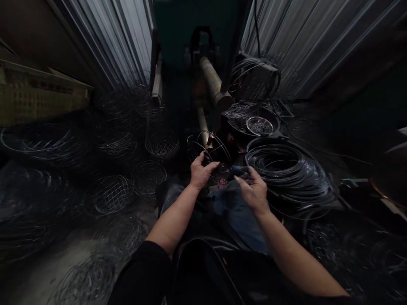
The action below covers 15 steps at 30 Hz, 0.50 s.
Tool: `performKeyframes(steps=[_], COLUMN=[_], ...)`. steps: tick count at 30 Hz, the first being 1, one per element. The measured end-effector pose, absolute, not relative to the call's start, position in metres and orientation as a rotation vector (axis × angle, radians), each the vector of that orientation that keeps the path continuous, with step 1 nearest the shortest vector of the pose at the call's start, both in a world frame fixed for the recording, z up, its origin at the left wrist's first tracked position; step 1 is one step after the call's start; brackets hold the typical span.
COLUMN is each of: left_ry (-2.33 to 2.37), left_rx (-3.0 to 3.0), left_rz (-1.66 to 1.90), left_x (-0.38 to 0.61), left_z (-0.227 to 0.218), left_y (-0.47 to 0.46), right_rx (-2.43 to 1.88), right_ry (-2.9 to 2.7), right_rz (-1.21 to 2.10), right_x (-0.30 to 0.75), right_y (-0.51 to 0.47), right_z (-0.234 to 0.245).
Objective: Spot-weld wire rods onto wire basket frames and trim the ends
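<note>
My left hand (200, 173) is closed on the near side of a round wire frame (219, 147), its thumb and forefinger at the rim. The frame is made of thin bent rings with cross wires. Its far side reaches the lower metal rod (202, 122) of a machine, where a small reddish glow shows. Over my lap, my right hand (254, 190) is apart from the frame, fingers curled with thumb and forefinger forward. Whatever lies between those fingers is too dark and small to name. A thicker metal cylinder (213, 80) juts out above the frame.
To the right lies a large coil of wire (286, 169). Behind it, a dark basin (273, 123) holds a small round dish (260, 126) of short metal pieces. Round wire grids (112, 195) are spread at left, near a yellowish crate (41, 97). Corrugated panels (127, 38) flank the machine.
</note>
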<state>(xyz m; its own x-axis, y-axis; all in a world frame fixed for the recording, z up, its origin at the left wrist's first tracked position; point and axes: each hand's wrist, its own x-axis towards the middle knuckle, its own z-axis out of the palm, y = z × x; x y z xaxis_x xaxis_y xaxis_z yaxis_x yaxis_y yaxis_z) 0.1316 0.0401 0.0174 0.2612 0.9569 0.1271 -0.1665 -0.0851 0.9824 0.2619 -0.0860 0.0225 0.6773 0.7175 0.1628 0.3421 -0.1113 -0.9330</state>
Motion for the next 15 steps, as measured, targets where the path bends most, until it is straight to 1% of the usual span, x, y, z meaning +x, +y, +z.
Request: performKeyframes(steps=[5, 9, 15], left_ry=[0.663, 0.671, 0.707], left_rx=[1.005, 0.853, 0.865], left_rz=[0.996, 0.926, 0.849], left_x=[0.105, 0.081, 0.067], left_z=[0.012, 0.008, -0.004], left_y=[0.028, 0.013, -0.01], right_rx=[-1.569, -1.513, -1.507], right_ry=[-0.749, -0.651, -0.675], right_rz=[0.542, 0.576, 0.653], right_x=[0.266, 0.282, 0.288], right_y=[-0.095, -0.102, -0.108], right_z=[0.003, -0.011, -0.005])
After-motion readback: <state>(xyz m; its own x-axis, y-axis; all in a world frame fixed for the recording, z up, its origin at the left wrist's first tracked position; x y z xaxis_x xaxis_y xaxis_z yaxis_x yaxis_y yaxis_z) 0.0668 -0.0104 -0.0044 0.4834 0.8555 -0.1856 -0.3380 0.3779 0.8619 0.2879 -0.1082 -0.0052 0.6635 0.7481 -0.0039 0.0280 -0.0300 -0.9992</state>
